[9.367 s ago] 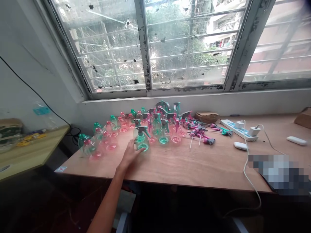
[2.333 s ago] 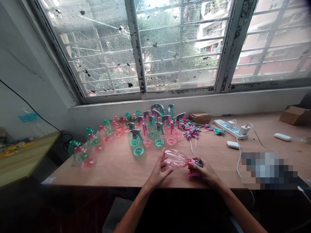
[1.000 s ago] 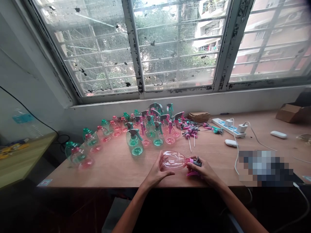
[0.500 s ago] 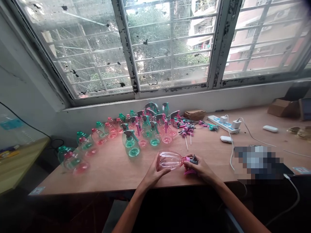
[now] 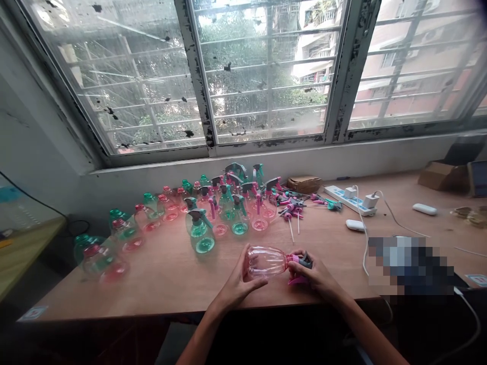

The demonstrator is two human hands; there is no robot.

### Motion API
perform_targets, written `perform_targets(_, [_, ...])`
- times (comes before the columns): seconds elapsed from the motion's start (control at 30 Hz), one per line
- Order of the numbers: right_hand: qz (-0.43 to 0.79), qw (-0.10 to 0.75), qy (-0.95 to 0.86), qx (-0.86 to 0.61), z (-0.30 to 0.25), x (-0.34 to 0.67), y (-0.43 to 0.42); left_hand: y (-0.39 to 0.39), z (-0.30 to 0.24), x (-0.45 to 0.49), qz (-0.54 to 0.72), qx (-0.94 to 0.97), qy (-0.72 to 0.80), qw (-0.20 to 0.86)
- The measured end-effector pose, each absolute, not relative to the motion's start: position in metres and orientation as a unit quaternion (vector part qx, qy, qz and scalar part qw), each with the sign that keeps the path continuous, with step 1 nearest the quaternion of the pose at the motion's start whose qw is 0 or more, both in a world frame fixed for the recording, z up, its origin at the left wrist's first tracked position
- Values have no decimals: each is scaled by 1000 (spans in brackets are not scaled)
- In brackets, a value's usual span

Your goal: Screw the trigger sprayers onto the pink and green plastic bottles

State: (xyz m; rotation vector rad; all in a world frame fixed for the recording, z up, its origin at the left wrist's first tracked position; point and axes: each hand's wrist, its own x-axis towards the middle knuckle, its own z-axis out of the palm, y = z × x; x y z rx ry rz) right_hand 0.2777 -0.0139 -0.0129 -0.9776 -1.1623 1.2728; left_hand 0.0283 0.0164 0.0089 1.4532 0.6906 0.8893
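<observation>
A clear pink spray bottle (image 5: 266, 261) lies sideways in the air just above the table's front edge, its base to the left. My left hand (image 5: 241, 281) is wrapped round the base end, thumb along the near side. At the neck, my right hand (image 5: 314, 274) grips the pink and grey spray head (image 5: 303, 260), with its pink trigger hanging below the fingers. Left of my hands, a green spray bottle (image 5: 203, 233) with a grey and green head stands upright. Beyond the held bottle lie loose spray heads (image 5: 291, 208), some with white tubes pointing toward me.
Several pink and green bottles with heads (image 5: 239, 215) stand at the back middle. Bottles without heads (image 5: 104, 261) form rows on the left. A white power strip (image 5: 348, 200) with plugged chargers and a cable (image 5: 366, 253) lies right. A cardboard box (image 5: 443, 175) stands far right.
The view has shifted slightly, so the table and bottles sit a little lower and further left. Both hands keep their grip on the pink spray bottle and its head.
</observation>
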Motion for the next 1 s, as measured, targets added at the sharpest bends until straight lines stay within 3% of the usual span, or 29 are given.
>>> perform_targets(0.4, [530,526,-501,-437,-14,277,-14,16,-5,24,407,603,290,622])
perform_targets(1.0, [547,510,-490,-448,-10,276,-15,13,-3,22,412,667,315,535])
